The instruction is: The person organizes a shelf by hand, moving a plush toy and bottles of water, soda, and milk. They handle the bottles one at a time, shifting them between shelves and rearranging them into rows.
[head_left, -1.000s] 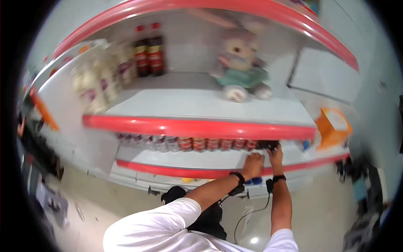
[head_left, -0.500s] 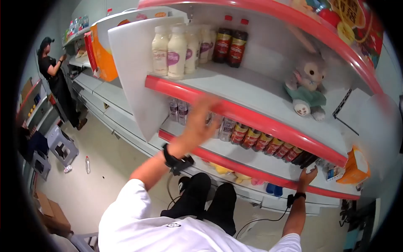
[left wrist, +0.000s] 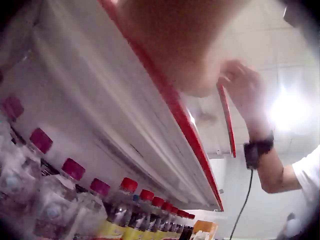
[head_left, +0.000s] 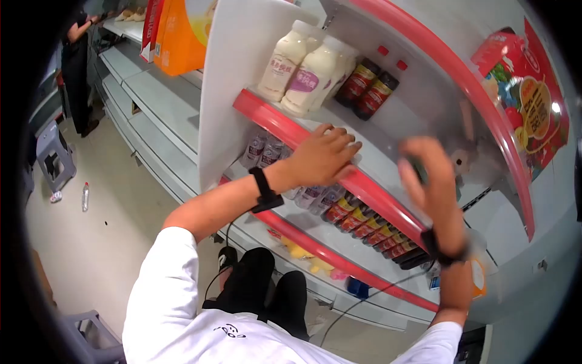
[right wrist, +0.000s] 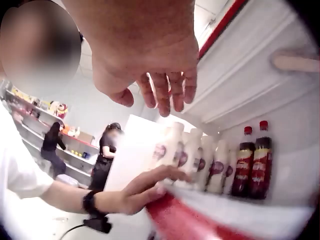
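L hand (head_left: 324, 159) on shelf edge (head_left: 376, 197); R hand (head_left: 431, 179) raised (blurred)

In the head view the right hand (head_left: 427, 176) is blurred by motion, so its fingers cannot be told apart. It hides most of the plush toy (head_left: 462, 161) at its 3 o'clock. The red shelf edge (head_left: 364, 185) covers the tops of the bottles (head_left: 364, 219) below. In the left wrist view the left hand (left wrist: 175, 40) is a blurred shape, cut off at 12 o'clock.
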{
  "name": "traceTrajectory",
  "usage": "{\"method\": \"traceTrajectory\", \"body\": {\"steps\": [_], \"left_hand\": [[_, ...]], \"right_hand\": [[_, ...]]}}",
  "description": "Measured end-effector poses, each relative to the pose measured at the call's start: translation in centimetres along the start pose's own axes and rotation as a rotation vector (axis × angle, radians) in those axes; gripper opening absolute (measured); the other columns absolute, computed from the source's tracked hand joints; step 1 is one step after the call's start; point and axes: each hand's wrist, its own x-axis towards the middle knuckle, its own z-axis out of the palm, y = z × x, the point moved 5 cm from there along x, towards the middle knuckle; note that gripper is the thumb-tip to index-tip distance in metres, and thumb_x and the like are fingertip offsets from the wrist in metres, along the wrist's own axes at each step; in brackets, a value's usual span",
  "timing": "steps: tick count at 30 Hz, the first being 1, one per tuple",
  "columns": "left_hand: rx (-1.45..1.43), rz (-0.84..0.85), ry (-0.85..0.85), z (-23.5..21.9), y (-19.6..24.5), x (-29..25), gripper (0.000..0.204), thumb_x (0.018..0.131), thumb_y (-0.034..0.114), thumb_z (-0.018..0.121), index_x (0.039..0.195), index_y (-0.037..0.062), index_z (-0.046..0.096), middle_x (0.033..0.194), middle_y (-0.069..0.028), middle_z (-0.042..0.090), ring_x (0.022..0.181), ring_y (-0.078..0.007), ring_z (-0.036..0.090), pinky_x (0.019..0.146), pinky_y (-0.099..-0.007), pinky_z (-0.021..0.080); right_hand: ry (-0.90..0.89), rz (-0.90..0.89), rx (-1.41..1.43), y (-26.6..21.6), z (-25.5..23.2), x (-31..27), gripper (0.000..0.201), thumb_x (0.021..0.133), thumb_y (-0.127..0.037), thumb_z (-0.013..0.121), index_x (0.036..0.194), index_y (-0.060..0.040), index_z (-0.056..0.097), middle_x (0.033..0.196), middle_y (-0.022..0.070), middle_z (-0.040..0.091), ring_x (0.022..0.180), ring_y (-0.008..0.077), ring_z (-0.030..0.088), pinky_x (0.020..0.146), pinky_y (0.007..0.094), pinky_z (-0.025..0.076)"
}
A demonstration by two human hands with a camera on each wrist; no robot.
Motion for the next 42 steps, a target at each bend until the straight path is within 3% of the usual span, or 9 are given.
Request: {"method": "traceTrajectory", "body": {"steps": [5,13,14,17,20,26,30,36,42], "left_hand": [[0.02,-0.043,-0.019,0.7,-0.4,-0.3,0.025,0.083,0.032,0.069,0.089,0.0096,0.059,0.086,-0.0061,0.054,0.085,-0.0238,0.054,0.079,-0.0377,0.04],[-0.031,-0.06,0.007,0.4,-0.7,-0.5,0.023,0.085,0.031,0.067,0.085,0.0103,0.057,0.083,-0.0051,0.053,0.083,-0.0222,0.053,0.078,-0.036,0.039],[-0.027,-0.061,0.005,0.4,-0.6,-0.6,0.023,0.085,0.031,0.067,0.085,0.0104,0.057,0.083,-0.0049,0.053,0.083,-0.022,0.053,0.078,-0.0358,0.039],[-0.021,-0.053,0.008,0.1,-0.7,-0.5,0.023,0.084,0.031,0.068,0.085,0.0109,0.058,0.083,-0.0045,0.053,0.083,-0.0218,0.053,0.079,-0.0355,0.039],[-0.019,-0.064,0.029,0.2,-0.7,-0.4,0.022,0.084,0.031,0.068,0.087,0.011,0.059,0.083,-0.0044,0.053,0.083,-0.0218,0.053,0.079,-0.0355,0.04],[-0.042,-0.071,0.063,0.5,-0.7,-0.6,0.021,0.084,0.03,0.068,0.087,0.0108,0.061,0.083,-0.0041,0.053,0.082,-0.0221,0.053,0.078,-0.0357,0.04],[-0.021,-0.089,-0.06,0.6,-0.7,-0.8,0.024,0.084,0.028,0.07,0.096,0.0085,0.062,0.097,-0.0083,0.059,0.093,-0.0259,0.057,0.085,-0.0382,0.043],[-0.292,-0.337,0.294,-2.4,-0.1,1.5,0.075,0.075,0.015,0.081,0.139,0.0019,0.043,0.137,-0.0221,0.048,0.126,-0.0455,0.046,0.109,-0.0486,0.037],[-0.527,-0.355,0.25,1.8,1.0,4.2,0.085,0.072,0.012,0.084,0.143,0.001,0.038,0.136,-0.0225,0.05,0.132,-0.0409,0.045,0.111,-0.0485,0.036]], "right_hand": [[-0.211,0.256,-0.307,15.0,7.5,12.7,0.064,0.096,-0.051,0.057,0.139,-0.0031,0.052,0.133,0.0231,0.059,0.123,0.0414,0.054,0.102,0.0478,0.046],[-0.353,0.445,-0.484,29.9,14.9,18.7,0.066,0.097,-0.053,0.049,0.152,-0.017,0.039,0.153,0.019,0.039,0.143,0.0384,0.034,0.116,0.0563,0.029],[-0.313,0.359,-0.547,31.1,15.2,18.7,0.063,0.098,-0.052,0.05,0.147,-0.0136,0.045,0.147,0.0202,0.046,0.134,0.0384,0.047,0.108,0.0566,0.04],[-0.306,0.401,-0.578,28.6,14.2,18.7,0.055,0.097,-0.049,0.054,0.137,-0.0105,0.052,0.13,0.0217,0.059,0.117,0.0388,0.06,0.094,0.0554,0.05],[-0.076,0.136,-0.686,28.4,13.5,17.7,0.042,0.098,-0.043,0.057,0.121,-0.0084,0.058,0.104,0.0173,0.069,0.095,0.0375,0.068,0.076,0.0503,0.056],[-0.062,-0.021,-0.565,20.3,9.6,14.9,0.024,0.091,-0.029,0.066,0.094,-0.0058,0.06,0.08,0.0118,0.067,0.074,0.0355,0.067,0.063,0.0445,0.055],[0.096,-0.311,-0.511,11.5,8.3,10.5,0.021,0.085,-0.022,0.072,0.08,-0.0067,0.059,0.072,0.0105,0.06,0.064,0.0318,0.063,0.058,0.0418,0.052],[0.186,-0.374,-0.493,3.5,3.0,6.0,0.022,0.082,-0.02,0.075,0.077,-0.0075,0.058,0.069,0.0063,0.055,0.055,0.0252,0.056,0.05,0.0359,0.045],[0.314,-0.444,-0.458,-1.3,-3.6,3.0,0.017,0.085,-0.017,0.074,0.084,-0.0045,0.063,0.068,0.0063,0.052,0.056,0.022,0.053,0.051,0.035,0.042]]}}
